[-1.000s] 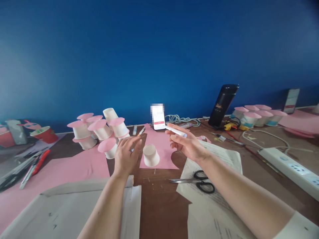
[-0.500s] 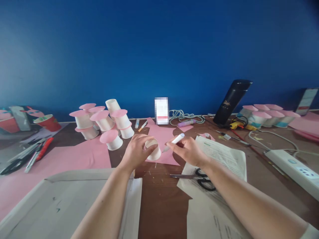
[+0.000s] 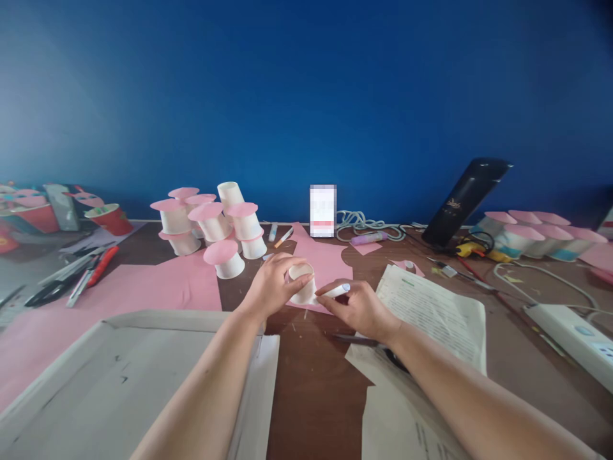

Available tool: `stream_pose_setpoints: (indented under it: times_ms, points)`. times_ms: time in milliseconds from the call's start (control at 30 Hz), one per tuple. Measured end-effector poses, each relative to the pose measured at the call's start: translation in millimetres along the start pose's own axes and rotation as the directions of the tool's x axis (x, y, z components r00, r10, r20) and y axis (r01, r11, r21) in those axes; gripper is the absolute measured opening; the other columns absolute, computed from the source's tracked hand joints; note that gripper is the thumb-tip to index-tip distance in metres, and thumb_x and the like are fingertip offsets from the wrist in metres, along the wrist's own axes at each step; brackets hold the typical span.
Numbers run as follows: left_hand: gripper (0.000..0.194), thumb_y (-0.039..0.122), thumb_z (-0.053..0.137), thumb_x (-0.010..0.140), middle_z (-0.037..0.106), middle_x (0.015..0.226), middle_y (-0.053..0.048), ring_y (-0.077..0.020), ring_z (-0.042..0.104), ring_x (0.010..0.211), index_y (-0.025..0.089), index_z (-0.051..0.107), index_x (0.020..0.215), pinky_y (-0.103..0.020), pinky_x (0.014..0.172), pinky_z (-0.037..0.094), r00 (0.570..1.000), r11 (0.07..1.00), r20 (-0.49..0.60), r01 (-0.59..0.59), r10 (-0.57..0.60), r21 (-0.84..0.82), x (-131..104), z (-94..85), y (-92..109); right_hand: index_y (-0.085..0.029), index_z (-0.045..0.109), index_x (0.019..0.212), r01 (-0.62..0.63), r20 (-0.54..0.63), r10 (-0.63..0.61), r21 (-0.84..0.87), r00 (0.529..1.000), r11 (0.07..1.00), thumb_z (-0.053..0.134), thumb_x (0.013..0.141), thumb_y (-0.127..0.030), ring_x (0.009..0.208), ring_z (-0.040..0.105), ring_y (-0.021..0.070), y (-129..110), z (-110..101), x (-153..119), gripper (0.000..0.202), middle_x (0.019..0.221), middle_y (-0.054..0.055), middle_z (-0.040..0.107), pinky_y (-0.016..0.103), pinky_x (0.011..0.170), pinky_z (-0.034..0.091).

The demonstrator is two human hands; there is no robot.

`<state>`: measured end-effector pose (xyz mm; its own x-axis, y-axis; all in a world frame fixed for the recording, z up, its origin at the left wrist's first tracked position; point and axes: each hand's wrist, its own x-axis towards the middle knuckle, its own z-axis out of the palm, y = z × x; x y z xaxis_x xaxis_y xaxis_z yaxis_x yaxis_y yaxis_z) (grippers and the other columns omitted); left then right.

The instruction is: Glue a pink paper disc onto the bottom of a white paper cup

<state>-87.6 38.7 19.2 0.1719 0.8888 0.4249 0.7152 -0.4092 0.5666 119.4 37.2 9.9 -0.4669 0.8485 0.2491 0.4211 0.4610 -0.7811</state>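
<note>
A white paper cup [image 3: 302,291] stands on a pink sheet [image 3: 330,259] in the middle of the table. My left hand [image 3: 280,284] is wrapped round its left side, with the thumb across the front. In my right hand [image 3: 361,306] is a white marker [image 3: 338,291], held low at the right of the cup, its tip end at the cup's lower side. Whether the tip touches the cup is too small to tell. Scissors [image 3: 357,340] lie partly hidden under my right wrist.
At the back left stand several white cups with pink discs [image 3: 223,252]. A white box lid [image 3: 143,383] lies front left, printed paper [image 3: 431,313] on the right. Farther out are a black flask [image 3: 464,201], a power strip [image 3: 569,332] and a red-handled cutter [image 3: 101,265].
My right hand has lowered the marker and brought it left against the cup's lower side. The marker now lies flatter. The whole view has shifted slightly, and my left hand keeps its hold.
</note>
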Motion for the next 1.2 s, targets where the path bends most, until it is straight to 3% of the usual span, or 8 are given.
stream_pose_setpoints:
  times_ms: [500, 700, 1067, 1200]
  points:
    - [0.039, 0.052, 0.055, 0.081, 0.065, 0.109, -0.004, -0.0218, 0.057, 0.103, 0.024, 0.065, 0.107, -0.035, 0.089, 0.043, 1.0, 1.0, 0.011, 0.002, -0.002, -0.024, 0, -0.8, 0, -0.024, 0.073, 0.089, -0.074, 0.04, 0.074, -0.006, 0.996, 0.997, 0.058, 0.083, -0.037, 0.076, 0.065, 0.0152, 4, 2, 1, 0.02, 0.088, 0.0, 0.072, 0.024, 0.071, 0.047]
    - [0.039, 0.051, 0.056, 0.081, 0.064, 0.109, -0.003, -0.0211, 0.057, 0.102, 0.024, 0.065, 0.107, -0.034, 0.089, 0.044, 1.0, 1.0, 0.006, -0.004, 0.004, -0.024, 0, -0.2, -2, -0.021, 0.072, 0.087, -0.106, 0.066, 0.106, -0.013, 0.992, 0.994, 0.054, 0.084, -0.038, 0.072, 0.063, 0.015, 1, -2, 2, 0.026, 0.076, -0.001, 0.071, 0.022, 0.065, 0.044]
    - [0.033, 0.044, 0.059, 0.081, 0.064, 0.108, -0.004, -0.0217, 0.057, 0.101, 0.025, 0.064, 0.107, -0.037, 0.088, 0.044, 1.0, 0.999, 0.003, -0.014, 0.014, -0.033, -1, 0.5, -2, -0.015, 0.061, 0.057, -0.219, -0.023, 0.218, -0.094, 0.976, 0.971, 0.054, 0.08, -0.044, 0.047, 0.038, 0.0082, 13, -5, 8, 0.037, 0.048, -0.004, 0.044, 0.022, 0.046, 0.028]
    - [0.035, 0.046, 0.059, 0.081, 0.064, 0.107, -0.005, -0.0216, 0.058, 0.098, 0.024, 0.065, 0.107, -0.037, 0.087, 0.045, 1.0, 0.999, 0.015, 0.0, 0.001, -0.045, 0, 0.5, -2, -0.016, 0.058, 0.052, -0.263, -0.049, 0.259, -0.12, 0.965, 0.957, 0.053, 0.08, -0.05, 0.046, 0.039, 0.009, 20, -6, 9, 0.044, 0.045, -0.004, 0.043, 0.022, 0.045, 0.028]
